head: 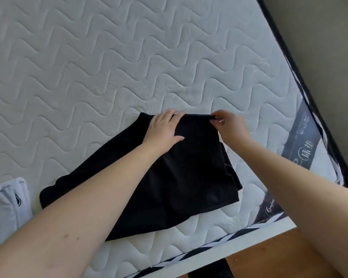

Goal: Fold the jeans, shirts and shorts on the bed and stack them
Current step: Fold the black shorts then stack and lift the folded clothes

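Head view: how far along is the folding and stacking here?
Done: one white garment lies folded at the left edge of the mattress. In hand: a black garment, partly folded; the left hand presses flat on its far edge while the right hand pinches the far corner. Left: finishing this fold and stacking it. No stack or other clothes show in frame.

My left forearm hides the middle of the black garment (189, 177). Well left of my grip, the white garment (6, 203) is cut off by the frame edge; its print is unreadable.
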The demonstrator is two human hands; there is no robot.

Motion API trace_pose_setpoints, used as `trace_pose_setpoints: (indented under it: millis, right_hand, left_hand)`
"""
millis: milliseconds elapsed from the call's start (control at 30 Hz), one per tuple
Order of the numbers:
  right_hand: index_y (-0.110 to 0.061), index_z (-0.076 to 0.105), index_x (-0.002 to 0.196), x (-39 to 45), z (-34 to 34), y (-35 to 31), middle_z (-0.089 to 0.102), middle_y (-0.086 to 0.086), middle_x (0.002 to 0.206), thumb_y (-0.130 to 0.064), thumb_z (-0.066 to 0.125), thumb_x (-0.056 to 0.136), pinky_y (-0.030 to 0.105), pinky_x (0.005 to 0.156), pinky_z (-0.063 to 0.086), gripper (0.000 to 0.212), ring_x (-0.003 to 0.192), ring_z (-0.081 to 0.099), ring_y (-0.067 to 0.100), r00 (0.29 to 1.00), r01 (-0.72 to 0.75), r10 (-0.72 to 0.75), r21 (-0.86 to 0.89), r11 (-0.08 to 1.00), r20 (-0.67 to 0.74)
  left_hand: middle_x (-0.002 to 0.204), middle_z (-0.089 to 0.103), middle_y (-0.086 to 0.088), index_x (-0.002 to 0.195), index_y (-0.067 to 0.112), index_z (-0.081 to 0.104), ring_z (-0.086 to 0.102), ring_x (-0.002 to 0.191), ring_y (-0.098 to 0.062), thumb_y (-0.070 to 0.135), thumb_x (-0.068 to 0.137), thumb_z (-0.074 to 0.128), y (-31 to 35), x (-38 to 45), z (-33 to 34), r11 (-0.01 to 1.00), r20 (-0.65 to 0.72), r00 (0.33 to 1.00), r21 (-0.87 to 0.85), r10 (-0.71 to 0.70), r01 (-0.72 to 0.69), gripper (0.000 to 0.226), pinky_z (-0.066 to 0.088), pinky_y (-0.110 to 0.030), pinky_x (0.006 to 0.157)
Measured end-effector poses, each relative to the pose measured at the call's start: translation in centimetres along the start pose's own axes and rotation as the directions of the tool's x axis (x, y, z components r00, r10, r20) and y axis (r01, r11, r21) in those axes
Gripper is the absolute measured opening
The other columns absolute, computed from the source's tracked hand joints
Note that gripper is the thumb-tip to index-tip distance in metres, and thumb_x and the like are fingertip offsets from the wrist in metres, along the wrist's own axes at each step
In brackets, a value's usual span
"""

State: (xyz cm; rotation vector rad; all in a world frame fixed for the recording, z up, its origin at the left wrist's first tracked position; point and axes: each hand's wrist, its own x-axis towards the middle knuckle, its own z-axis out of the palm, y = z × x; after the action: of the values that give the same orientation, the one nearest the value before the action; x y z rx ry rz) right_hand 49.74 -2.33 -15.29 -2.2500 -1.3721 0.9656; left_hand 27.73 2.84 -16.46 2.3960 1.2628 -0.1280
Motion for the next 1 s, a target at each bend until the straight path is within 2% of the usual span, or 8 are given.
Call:
trace_pose_setpoints:
  millis: [133, 233, 367, 500, 567, 733, 900, 1000]
  right_hand:
    - [-0.023, 0.068, 0.112, 3.3, -1.7, 0.3, 0.071, -0.008, 0.107, -0.019, 0.056, 0.096, 0.023, 0.073, 0.043, 0.021, 0.094, 0.064, 0.014, 0.999, 0.027, -0.026, 0.031, 0.999, -0.021]
    - [-0.024, 0.065, 0.115, 3.3, -1.9, 1.8, 0.068, -0.007, 0.11, -0.016, 0.052, 0.097, 0.021, 0.064, 0.044, 0.024, 0.091, 0.063, 0.013, 0.998, -0.064, 0.062, 0.06, 0.996, 0.033]
    - [-0.024, 0.067, 0.107, 0.9, -1.3, 5.1, 0.07, -0.002, 0.104, -0.011, 0.055, 0.094, 0.026, 0.068, 0.047, 0.022, 0.083, 0.064, 0.015, 0.975, -0.104, 0.104, -0.006, 0.995, 0.199]
    - [-0.028, 0.067, 0.107, -1.5, -0.9, 6.8, 0.065, -0.007, 0.105, -0.014, 0.06, 0.093, 0.017, 0.066, 0.041, 0.022, 0.08, 0.058, 0.001, 0.977, -0.061, 0.048, 0.057, 0.996, 0.206]
    - [-0.031, 0.065, 0.112, -2.5, -0.7, 7.0, 0.06, -0.009, 0.109, -0.017, 0.063, 0.091, 0.021, 0.074, 0.046, 0.025, 0.084, 0.057, -0.001, 0.98, -0.031, 0.013, 0.088, 0.996, 0.198]
    - [-0.032, 0.055, 0.133, -4.2, -0.1, 6.8, 0.05, -0.004, 0.131, -0.021, 0.068, 0.088, 0.039, 0.105, 0.039, 0.048, 0.117, 0.051, 0.018, 0.968, 0.116, -0.113, 0.003, 0.993, 0.223]
    - [-0.037, 0.054, 0.135, -4.2, 1.0, 6.1, 0.046, -0.004, 0.139, -0.019, 0.074, 0.08, 0.037, 0.1, 0.033, 0.061, 0.123, 0.043, 0.022, 0.904, 0.387, -0.337, -0.167, 0.907, 0.263]
    - [-0.035, 0.053, 0.136, -4.0, 2.0, 5.7, 0.045, -0.006, 0.14, -0.035, 0.072, 0.082, 0.036, 0.1, 0.029, 0.056, 0.125, 0.041, 0.022, 0.909, 0.389, -0.345, -0.179, 0.904, 0.232]
  left_hand:
    - [0.143, 0.045, 0.003, 0.151, 0.029, 0.023, 0.039, 0.134, -0.021, 0.055, 0.083, 0.067, 1.4, 3.9, -0.2, 1.0, 0.093, 0.995, -0.007, -0.026, 0.026, 0.086, 0.022, -0.038, 0.116]
    - [0.127, 0.055, 0.003, 0.148, 0.028, 0.029, 0.05, 0.121, -0.023, 0.051, 0.083, 0.069, 2.4, 6.0, -0.2, 0.987, 0.149, 0.982, -0.094, -0.113, 0.128, 0.079, 0.032, -0.039, 0.108]
    - [0.114, 0.06, 0.005, 0.137, 0.029, 0.048, 0.053, 0.116, -0.021, 0.042, 0.085, 0.071, 3.0, 7.3, -0.4, 0.952, 0.254, 0.947, -0.182, -0.198, 0.248, 0.058, 0.037, -0.038, 0.101]
    - [0.072, 0.047, 0.012, 0.097, 0.031, 0.066, 0.057, 0.086, -0.015, 0.03, 0.086, 0.071, 3.1, 6.2, -1.4, 0.938, 0.246, 0.961, -0.283, -0.129, 0.198, 0.012, 0.044, -0.037, 0.087]
    - [0.073, 0.048, 0.01, 0.085, 0.031, 0.063, 0.05, 0.077, -0.011, 0.026, 0.083, 0.074, 3.1, 4.6, -2.3, 0.925, 0.159, 0.985, -0.361, -0.068, 0.122, 0.012, 0.042, -0.033, 0.08]
    - [0.103, 0.067, 0.016, 0.075, 0.027, 0.056, 0.06, 0.101, 0.0, 0.005, 0.078, 0.073, 2.8, -0.2, -3.9, 0.833, 0.098, 0.995, -0.552, 0.03, 0.029, 0.028, 0.043, -0.016, 0.09]
    - [0.091, 0.07, 0.021, 0.094, 0.033, 0.064, 0.064, 0.095, 0.0, -0.001, 0.073, 0.07, 2.6, -3.0, -3.6, 0.832, 0.136, 0.99, -0.552, 0.026, 0.054, 0.041, 0.047, -0.019, 0.089]
    - [0.091, 0.07, 0.015, 0.1, 0.029, 0.073, 0.061, 0.094, -0.006, -0.001, 0.069, 0.075, 2.3, -4.1, -3.3, 0.859, 0.115, 0.988, -0.511, 0.104, -0.031, 0.043, 0.046, -0.025, 0.091]
